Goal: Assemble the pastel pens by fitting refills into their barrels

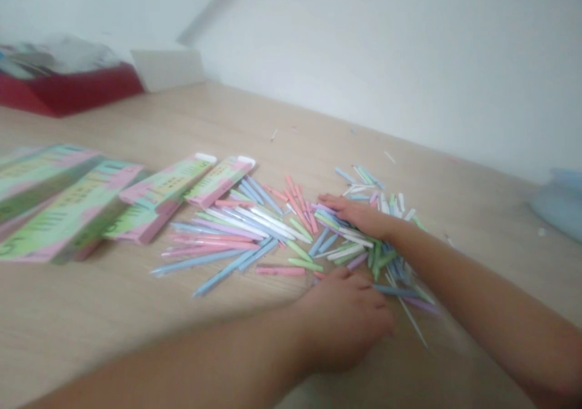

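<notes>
A loose pile of pastel pen pieces (pixel 348 252) lies on the table, in pink, blue, green, white and purple. My right hand (pixel 357 214) rests over the far side of this pile, palm down, its fingers stretched out. At the near side, my left hand (pixel 348 312) is lowered with its fingers loosely bent and apart, touching or just above the pieces. Its thumb and fingertips are partly hidden and blurred. Left of the hands, longer pastel pens (pixel 236 233) lie in a fan, some seemingly in clear plastic. Neither hand visibly grips a pen.
Several printed pastel boxes (pixel 68 209) lie at the left, and smaller ones (pixel 222 182) border the pens. A red box (pixel 73 88) full of items stands at the back left beside a white box (pixel 170 69). A pale blue object (pixel 559 203) sits at the right, near the wall.
</notes>
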`<state>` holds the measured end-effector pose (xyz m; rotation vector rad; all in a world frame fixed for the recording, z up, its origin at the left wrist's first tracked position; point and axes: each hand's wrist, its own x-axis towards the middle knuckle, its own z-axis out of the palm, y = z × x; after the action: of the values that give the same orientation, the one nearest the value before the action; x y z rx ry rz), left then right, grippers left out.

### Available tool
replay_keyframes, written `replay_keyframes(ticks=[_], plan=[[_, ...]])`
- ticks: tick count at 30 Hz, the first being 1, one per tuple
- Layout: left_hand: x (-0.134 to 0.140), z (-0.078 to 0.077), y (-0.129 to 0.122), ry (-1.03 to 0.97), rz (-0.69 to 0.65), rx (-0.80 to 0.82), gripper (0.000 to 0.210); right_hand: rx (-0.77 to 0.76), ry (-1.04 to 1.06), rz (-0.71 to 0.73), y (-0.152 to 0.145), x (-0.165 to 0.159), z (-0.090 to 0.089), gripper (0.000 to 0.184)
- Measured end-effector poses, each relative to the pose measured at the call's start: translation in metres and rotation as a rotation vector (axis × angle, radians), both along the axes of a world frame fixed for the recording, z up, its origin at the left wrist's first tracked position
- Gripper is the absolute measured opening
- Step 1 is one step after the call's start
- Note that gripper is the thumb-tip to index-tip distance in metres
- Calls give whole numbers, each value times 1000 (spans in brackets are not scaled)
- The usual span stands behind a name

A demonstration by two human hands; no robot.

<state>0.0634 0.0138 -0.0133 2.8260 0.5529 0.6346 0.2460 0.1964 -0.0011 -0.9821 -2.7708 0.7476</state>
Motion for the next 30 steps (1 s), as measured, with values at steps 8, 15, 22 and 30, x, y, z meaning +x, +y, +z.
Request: replay_keyframes(ticks=[8,15,22,30], plan=[[0,-1,-1,3,22,28,9,-5,32,-162,-39,9,4,54],[0,-2,1,10,-2,-11,13,191,-1,-158,-53,21,9,40],[-1,2,0,18,-1,-27,13,235,-58,-175,-49,48,12,40],[-1,0,0,27,13,-6,11,289,-106,-228,-54,55,15,31]])
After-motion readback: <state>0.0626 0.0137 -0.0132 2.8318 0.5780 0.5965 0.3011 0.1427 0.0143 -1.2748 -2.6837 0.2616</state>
